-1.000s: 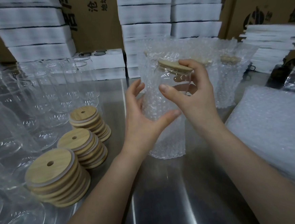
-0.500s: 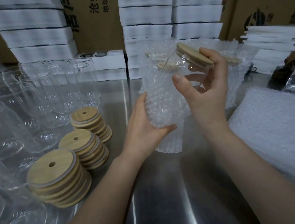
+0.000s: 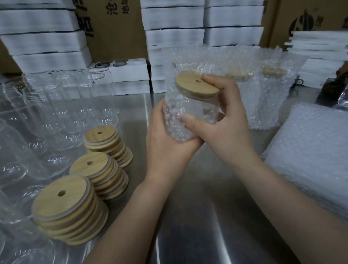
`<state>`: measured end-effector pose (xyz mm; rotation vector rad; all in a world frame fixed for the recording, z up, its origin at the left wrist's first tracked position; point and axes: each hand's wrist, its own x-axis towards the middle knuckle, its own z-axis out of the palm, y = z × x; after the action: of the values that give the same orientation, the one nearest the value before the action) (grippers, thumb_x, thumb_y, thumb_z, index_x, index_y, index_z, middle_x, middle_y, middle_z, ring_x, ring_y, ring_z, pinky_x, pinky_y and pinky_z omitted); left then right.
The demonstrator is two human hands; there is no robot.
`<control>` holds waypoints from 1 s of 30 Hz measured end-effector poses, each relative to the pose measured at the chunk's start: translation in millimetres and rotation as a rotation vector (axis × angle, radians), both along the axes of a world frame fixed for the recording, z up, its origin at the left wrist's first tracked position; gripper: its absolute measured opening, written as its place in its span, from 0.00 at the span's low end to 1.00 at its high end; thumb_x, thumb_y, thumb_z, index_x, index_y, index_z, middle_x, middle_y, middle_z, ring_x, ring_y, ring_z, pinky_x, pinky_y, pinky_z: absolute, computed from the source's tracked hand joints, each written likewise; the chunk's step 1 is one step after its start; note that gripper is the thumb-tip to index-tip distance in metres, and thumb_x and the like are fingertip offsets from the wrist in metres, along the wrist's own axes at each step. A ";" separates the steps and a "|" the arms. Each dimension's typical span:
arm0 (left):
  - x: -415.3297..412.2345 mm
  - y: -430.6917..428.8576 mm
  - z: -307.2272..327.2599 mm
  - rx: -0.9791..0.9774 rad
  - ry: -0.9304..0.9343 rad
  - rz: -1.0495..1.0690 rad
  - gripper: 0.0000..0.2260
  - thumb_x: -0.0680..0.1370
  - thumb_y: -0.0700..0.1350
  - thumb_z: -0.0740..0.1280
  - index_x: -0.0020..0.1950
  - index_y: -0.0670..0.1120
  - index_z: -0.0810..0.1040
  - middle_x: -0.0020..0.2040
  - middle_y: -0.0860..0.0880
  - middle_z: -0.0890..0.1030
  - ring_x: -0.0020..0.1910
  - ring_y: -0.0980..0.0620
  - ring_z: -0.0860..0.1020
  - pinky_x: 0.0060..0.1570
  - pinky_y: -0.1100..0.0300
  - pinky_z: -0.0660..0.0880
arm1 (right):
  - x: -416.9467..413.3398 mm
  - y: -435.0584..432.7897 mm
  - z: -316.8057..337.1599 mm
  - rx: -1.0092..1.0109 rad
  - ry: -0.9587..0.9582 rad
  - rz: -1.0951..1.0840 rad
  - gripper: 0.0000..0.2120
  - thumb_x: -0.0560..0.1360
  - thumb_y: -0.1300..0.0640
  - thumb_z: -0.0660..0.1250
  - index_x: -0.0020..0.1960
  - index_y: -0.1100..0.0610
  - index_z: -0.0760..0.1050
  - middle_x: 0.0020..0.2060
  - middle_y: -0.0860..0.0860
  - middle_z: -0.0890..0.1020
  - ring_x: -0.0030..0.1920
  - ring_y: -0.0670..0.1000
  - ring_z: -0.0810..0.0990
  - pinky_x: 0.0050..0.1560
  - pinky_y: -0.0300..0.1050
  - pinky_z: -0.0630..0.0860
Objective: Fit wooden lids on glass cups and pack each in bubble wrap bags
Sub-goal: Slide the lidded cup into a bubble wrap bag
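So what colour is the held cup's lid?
The lid is light tan wood grain; head view shows it.

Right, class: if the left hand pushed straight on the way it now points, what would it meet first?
The left hand holds the bagged cup; carried on, away and rightward, that would probably meet the wrapped cups standing behind, though depth is unclear.

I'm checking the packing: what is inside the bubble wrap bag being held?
A glass cup with its wooden lid sticking out of the top. The left hand and the bag hide the cup's base; the right hand grips the cup.
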<state>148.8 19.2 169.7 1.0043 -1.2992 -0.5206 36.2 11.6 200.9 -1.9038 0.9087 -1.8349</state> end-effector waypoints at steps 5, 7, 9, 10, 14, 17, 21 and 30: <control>1.7 0.1 0.3 -0.008 0.029 -0.023 0.34 0.61 0.53 0.78 0.65 0.60 0.70 0.60 0.57 0.79 0.58 0.57 0.79 0.58 0.49 0.78 | 0.9 -2.5 -1.7 0.026 0.028 0.062 0.31 0.63 0.55 0.79 0.61 0.48 0.68 0.56 0.40 0.75 0.60 0.43 0.77 0.62 0.44 0.75; 1.8 0.2 0.4 -0.022 0.016 -0.005 0.33 0.61 0.54 0.77 0.64 0.61 0.70 0.60 0.59 0.78 0.59 0.61 0.78 0.59 0.51 0.78 | 1.6 -2.7 -1.6 0.051 0.038 0.087 0.30 0.63 0.55 0.78 0.59 0.45 0.66 0.57 0.42 0.75 0.61 0.44 0.77 0.63 0.45 0.75; 2.0 0.5 0.5 -0.035 0.011 0.004 0.32 0.61 0.56 0.76 0.63 0.65 0.69 0.60 0.61 0.77 0.59 0.65 0.76 0.59 0.55 0.77 | 2.0 -2.5 -2.1 0.081 0.043 0.115 0.30 0.63 0.55 0.78 0.58 0.45 0.65 0.57 0.44 0.75 0.60 0.44 0.77 0.62 0.44 0.75; 2.4 0.4 0.5 -0.041 0.009 0.005 0.32 0.61 0.55 0.77 0.63 0.65 0.69 0.60 0.61 0.77 0.59 0.65 0.76 0.59 0.57 0.77 | 2.4 -2.3 -2.2 0.097 0.050 0.124 0.29 0.63 0.55 0.78 0.57 0.45 0.65 0.56 0.44 0.75 0.60 0.43 0.77 0.61 0.43 0.75; 2.8 -0.9 -0.5 -0.068 -0.005 0.004 0.34 0.62 0.51 0.79 0.66 0.60 0.70 0.60 0.60 0.78 0.59 0.63 0.77 0.57 0.61 0.76 | 2.7 -1.8 -2.5 0.167 0.092 0.140 0.27 0.64 0.53 0.76 0.56 0.46 0.64 0.57 0.49 0.76 0.59 0.46 0.78 0.61 0.47 0.77; 2.9 -2.3 -0.5 -0.075 -0.001 -0.016 0.36 0.61 0.52 0.78 0.67 0.57 0.70 0.61 0.57 0.78 0.60 0.60 0.77 0.59 0.57 0.76 | 1.4 -2.0 -2.9 0.188 0.097 0.167 0.23 0.66 0.52 0.73 0.55 0.46 0.64 0.56 0.49 0.76 0.58 0.46 0.78 0.59 0.45 0.77; 3.6 -0.9 3.5 -0.096 0.058 -0.055 0.36 0.61 0.55 0.79 0.67 0.57 0.70 0.59 0.57 0.80 0.59 0.60 0.78 0.58 0.61 0.76 | -1.5 -5.9 3.3 0.218 0.020 0.236 0.11 0.72 0.47 0.66 0.51 0.49 0.72 0.48 0.41 0.79 0.52 0.39 0.78 0.53 0.35 0.73; 12.8 -0.8 11.9 -0.051 0.243 -0.285 0.39 0.64 0.49 0.78 0.72 0.49 0.65 0.67 0.44 0.75 0.66 0.45 0.76 0.66 0.41 0.72 | -20.8 -20.3 8.5 0.492 -0.303 0.456 0.26 0.70 0.64 0.57 0.67 0.53 0.72 0.53 0.57 0.82 0.54 0.56 0.81 0.57 0.52 0.75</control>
<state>161.6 18.4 181.6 0.6921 -1.2350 -0.7982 15.4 -8.7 209.3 -1.3465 0.6707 -1.4123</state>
